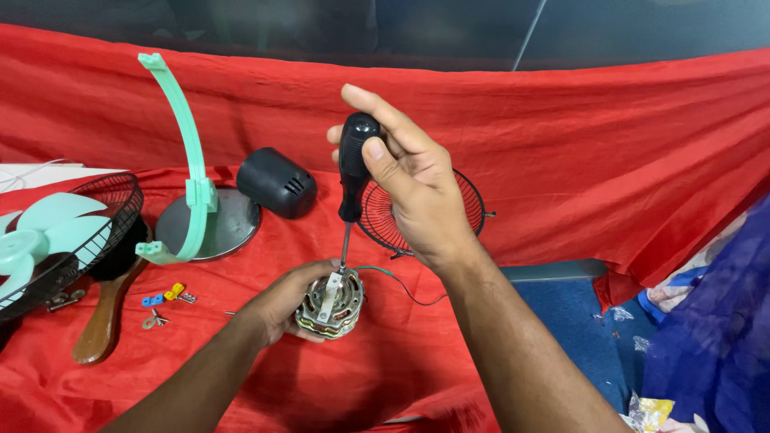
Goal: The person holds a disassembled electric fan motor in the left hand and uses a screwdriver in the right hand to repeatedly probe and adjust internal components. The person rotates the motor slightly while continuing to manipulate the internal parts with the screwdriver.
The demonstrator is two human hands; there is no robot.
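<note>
- Our left hand (282, 303) grips the motor (330, 303) near the cloth's (609, 136) front edge; it looks heavy and stiff, best held by its rim.
- Our right hand (417, 192) closes around the screwdriver (353, 172), its tip on the motor's top.

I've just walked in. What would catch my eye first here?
At centre, the right hand grips a black-handled screwdriver, tip down on a small round copper-wound fan motor steadied by the left hand. All rests on a bright red cloth. At far left sits a pale green fan blade in a black wire guard.

Right hand (417, 188) drives screwdriver (354, 164) into motor (330, 305); left hand (285, 305) steadies.
</note>
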